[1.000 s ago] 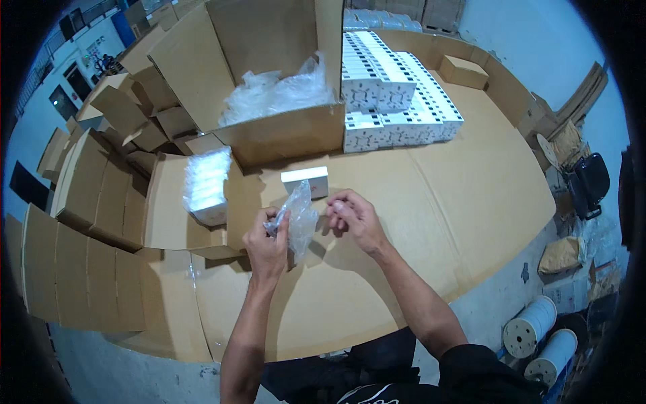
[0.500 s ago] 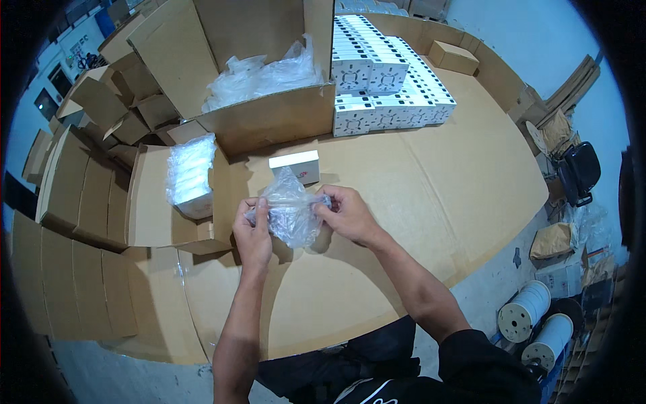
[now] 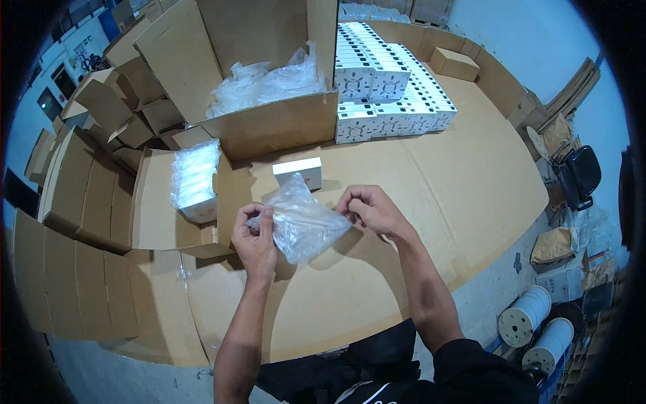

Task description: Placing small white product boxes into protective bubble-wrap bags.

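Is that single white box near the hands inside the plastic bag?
No, the white box stands on the table, just beyond the plastic bag pinched in the left fingers.

No legible text; print is too small or blurred. Marks only: small reddish mark on the front face of the small white box [image 3: 307, 173]. Black squares along the tops of the stacked white boxes [image 3: 392, 86], dark line graphics on their faces. White strokes on the dark shirt [image 3: 481, 374], cut off at the lower edge. Dark marks on the far wall [image 3: 84, 47], unreadable.
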Demonstrator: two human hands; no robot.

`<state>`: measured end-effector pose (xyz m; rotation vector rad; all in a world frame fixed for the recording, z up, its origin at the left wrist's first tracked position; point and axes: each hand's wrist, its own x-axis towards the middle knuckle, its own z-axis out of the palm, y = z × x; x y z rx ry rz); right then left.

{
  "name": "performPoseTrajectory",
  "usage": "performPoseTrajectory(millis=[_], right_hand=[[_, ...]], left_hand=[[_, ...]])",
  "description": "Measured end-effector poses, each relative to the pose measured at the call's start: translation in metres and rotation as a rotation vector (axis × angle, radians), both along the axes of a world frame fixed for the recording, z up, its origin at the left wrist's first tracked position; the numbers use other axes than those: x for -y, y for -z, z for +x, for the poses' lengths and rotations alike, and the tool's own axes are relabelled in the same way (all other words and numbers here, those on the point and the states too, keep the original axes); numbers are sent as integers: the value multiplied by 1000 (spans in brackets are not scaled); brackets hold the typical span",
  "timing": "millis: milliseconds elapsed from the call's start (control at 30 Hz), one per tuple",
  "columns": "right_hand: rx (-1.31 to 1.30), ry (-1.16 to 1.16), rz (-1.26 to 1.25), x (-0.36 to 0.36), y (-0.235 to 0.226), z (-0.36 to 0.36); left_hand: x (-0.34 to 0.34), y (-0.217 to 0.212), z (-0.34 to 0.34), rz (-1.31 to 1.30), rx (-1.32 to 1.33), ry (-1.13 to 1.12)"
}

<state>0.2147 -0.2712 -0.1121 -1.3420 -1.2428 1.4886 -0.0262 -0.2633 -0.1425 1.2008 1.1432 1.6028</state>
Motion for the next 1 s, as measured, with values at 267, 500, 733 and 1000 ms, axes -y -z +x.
performPoseTrajectory(millis=[267,500,733,1000], right_hand=[[-145,104,302,-1,25,-43],[72,511,466,-4,25,-53],[130,700,538,-6,22,-37],[171,355,503,9,16,-68]], left_hand=[[8,-4,10,-84,-36,325],[23,5,12,-331,-27,543],[13,1,-15,-424,-141,529],[11,-4,3,-207,-207,243]])
